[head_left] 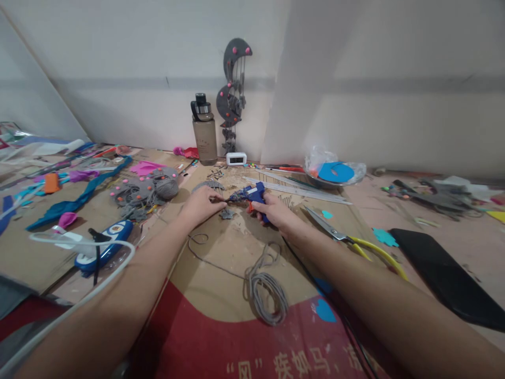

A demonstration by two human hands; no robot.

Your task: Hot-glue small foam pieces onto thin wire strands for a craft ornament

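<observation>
My right hand [274, 211] is wrapped round the handle of a blue hot glue gun [257, 196], whose nozzle points left at my other hand. With its fingers pinched together, my left hand [202, 205] is closed at the nozzle tip on something small that I cannot make out. A grey felt piece [209, 186] shows just behind the left fingers, and a small grey scrap [226, 213] lies under them. Grey cord [213, 265] runs from near my left wrist to a loose coil [269, 297] on the cardboard [221, 295].
Yellow-handled scissors [343, 237] and a black phone-like slab [445, 276] lie right. A blue-and-white power strip [108, 245] and pink-dotted grey felt with yarn [148, 189] lie left. Behind stand a bottle [205, 137], a small digital clock [236, 159] and a hanging crescent ornament [230, 105]. Clear rulers [303, 188] lie beyond the gun.
</observation>
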